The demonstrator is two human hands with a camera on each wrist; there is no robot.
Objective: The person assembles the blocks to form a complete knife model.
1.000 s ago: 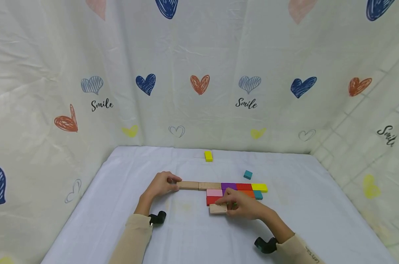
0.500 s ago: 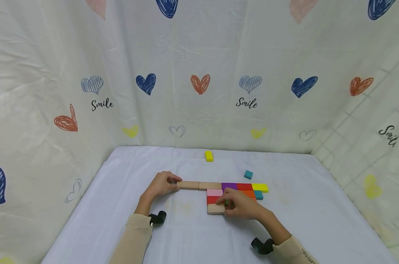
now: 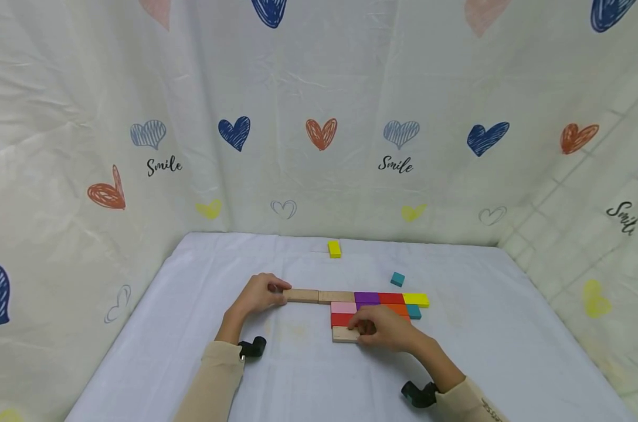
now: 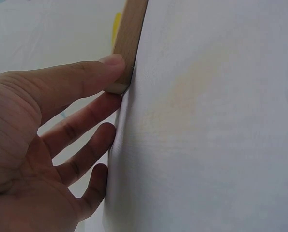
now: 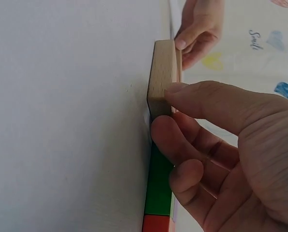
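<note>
My left hand (image 3: 259, 293) pinches the far left end of a plain wooden block (image 3: 302, 296). In the left wrist view the thumb presses on top of that block (image 4: 129, 43) while the other fingers are bent. A second plain wooden block (image 3: 336, 297) continues the row towards a purple block (image 3: 366, 296). My right hand (image 3: 387, 328) grips the right end of another plain wooden block (image 3: 344, 334), in front of a red block (image 3: 341, 319). The right wrist view shows its thumb on that block, with a green block (image 5: 159, 181) partly behind the fingers.
Beyond the row lie a yellow block (image 3: 334, 249) and a teal block (image 3: 397, 279), apart from the others. A pink block (image 3: 343, 308), a red block (image 3: 390, 298) and a yellow block (image 3: 416, 300) belong to the flat arrangement on the white cloth (image 3: 292, 381).
The wooden block in my right hand moved slightly left and lined up against the front of the red block. My left hand stayed at the row's left end.
</note>
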